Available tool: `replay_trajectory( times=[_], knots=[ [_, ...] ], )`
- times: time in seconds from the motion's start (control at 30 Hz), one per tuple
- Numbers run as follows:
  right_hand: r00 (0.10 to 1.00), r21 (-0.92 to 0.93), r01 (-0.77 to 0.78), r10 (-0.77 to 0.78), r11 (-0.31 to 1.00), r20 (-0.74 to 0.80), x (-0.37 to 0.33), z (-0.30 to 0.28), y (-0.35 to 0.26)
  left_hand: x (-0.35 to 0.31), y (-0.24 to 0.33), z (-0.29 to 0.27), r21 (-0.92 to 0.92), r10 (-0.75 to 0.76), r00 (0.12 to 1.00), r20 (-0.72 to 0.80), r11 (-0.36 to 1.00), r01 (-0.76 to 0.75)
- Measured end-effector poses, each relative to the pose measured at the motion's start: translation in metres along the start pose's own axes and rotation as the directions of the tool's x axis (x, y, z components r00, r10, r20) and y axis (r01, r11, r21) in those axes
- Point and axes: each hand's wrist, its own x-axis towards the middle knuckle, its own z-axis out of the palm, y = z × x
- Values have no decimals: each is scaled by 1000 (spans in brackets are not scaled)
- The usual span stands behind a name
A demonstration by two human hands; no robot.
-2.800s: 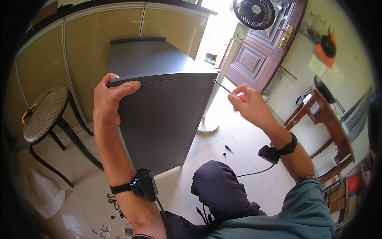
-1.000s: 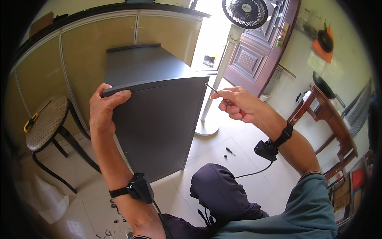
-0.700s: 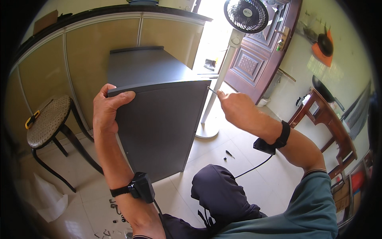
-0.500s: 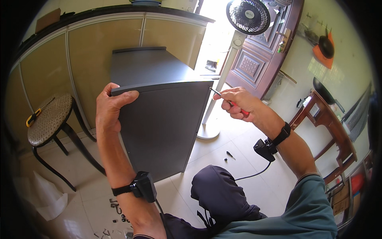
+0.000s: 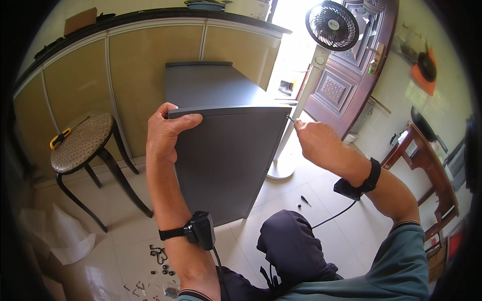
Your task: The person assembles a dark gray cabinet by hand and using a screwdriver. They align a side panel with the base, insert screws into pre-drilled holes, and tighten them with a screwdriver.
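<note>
**Grey cabinet held at both top corners**

The grey cabinet stood on the tiled floor directly in front of the person, between the two hands. The left hand was clamped over the cabinet's near top-left corner, thumb on the front panel and fingers curled over the upper edge. The right hand was closed around a thin tool, whose tip met the cabinet's top-right corner. The hands were well apart, one at each end of the front edge.

Most of the tool was buried in the fist, so its kind could not be told. The cabinet's bottom edge was partly hidden behind the person's knee. Small dark fittings lay scattered on the floor near the left forearm, too small to make out. To the left stood a stool with a yellow-handled tool on its seat; a standing fan rose behind the cabinet's right side.
</note>
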Motion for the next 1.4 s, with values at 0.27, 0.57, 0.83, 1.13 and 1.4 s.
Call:
replay_trajectory(
  times=[0.27,0.57,0.83,1.13,1.4],
  knots=[
    [872,839,-477,261,262,414,13,-13,28,3,-3,0,32,19,1000,0,999,-19],
    [877,886,-457,204,76,435,15,-15,21,3,-1,-4,102,23,1000,-14,995,-21],
    [951,947,-308,-62,-91,303,5,-18,35,1,-2,-3,100,26,999,-22,995,-23],
    [921,797,-360,319,486,222,-4,-34,21,3,-4,-4,67,25,1000,-15,997,-24],
    [949,231,-217,260,948,-175,-3,-4,35,2,-3,-3,20,29,1000,-3,999,-29]
  ],
)
